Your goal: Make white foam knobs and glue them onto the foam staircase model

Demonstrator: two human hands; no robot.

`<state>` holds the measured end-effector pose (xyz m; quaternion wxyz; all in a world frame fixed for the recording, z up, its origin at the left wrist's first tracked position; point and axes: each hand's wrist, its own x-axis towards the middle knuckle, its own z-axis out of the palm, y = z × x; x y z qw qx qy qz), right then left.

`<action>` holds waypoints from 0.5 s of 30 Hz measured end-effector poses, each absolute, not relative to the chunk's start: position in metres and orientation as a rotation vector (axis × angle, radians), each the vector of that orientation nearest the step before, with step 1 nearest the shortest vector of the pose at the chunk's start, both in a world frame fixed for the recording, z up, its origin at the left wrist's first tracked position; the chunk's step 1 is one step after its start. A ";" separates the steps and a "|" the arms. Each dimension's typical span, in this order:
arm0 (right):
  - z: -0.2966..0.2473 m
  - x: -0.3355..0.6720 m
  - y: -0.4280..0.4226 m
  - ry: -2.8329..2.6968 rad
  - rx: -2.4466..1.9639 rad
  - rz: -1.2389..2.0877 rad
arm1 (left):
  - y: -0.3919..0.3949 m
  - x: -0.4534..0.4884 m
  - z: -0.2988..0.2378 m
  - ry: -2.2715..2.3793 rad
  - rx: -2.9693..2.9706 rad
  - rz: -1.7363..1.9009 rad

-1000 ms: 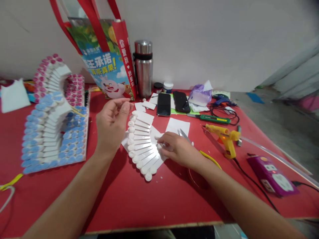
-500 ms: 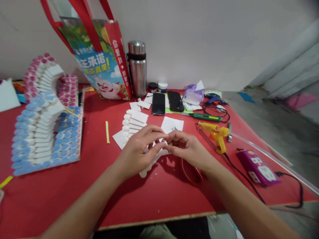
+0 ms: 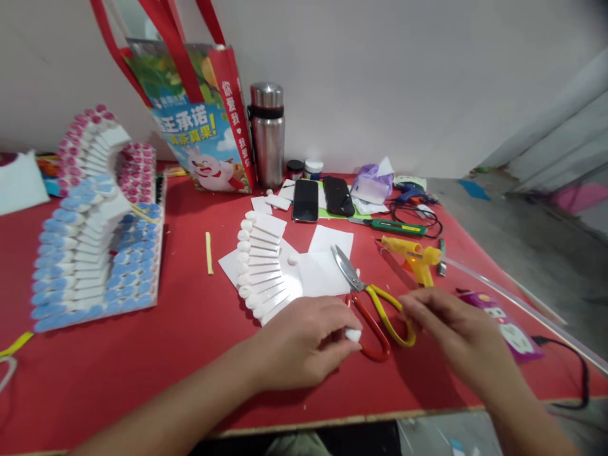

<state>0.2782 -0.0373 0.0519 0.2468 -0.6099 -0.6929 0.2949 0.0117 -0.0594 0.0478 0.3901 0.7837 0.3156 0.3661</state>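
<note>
My left hand (image 3: 308, 342) pinches a small white piece (image 3: 353, 334) between thumb and fingers, low over the front of the table. My right hand (image 3: 460, 335) is above the yellow handle of a pair of scissors (image 3: 354, 278); its thumb and finger come close together at the tips, and whether anything is between them does not show. The scissors lie with blades partly apart, one handle red and one yellow. Behind my left hand, a fan of white strips with rounded white ends (image 3: 266, 266) rests on white card pieces (image 3: 327, 269).
At left stand curved assemblies with blue (image 3: 71, 253) and pink ends (image 3: 76, 152). A yellow glue gun (image 3: 413, 256), a purple box with a cord (image 3: 513, 335) and a green cutter (image 3: 399, 227) are at right. Phones (image 3: 305, 201), a steel flask (image 3: 267, 139) and a printed bag (image 3: 199, 126) stand behind.
My hands have parted from over the white fan: the left moved right and nearer, keeping a small white piece, and the right moved right. The scissors and fan are now uncovered.
</note>
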 end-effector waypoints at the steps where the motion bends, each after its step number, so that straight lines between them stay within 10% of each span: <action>1: 0.050 0.290 -0.039 -1.903 -1.748 0.548 | -0.058 0.014 0.049 0.808 1.947 0.919; 15: 0.027 0.306 0.034 -1.880 -2.039 0.193 | -0.031 -0.001 0.044 0.698 0.800 1.131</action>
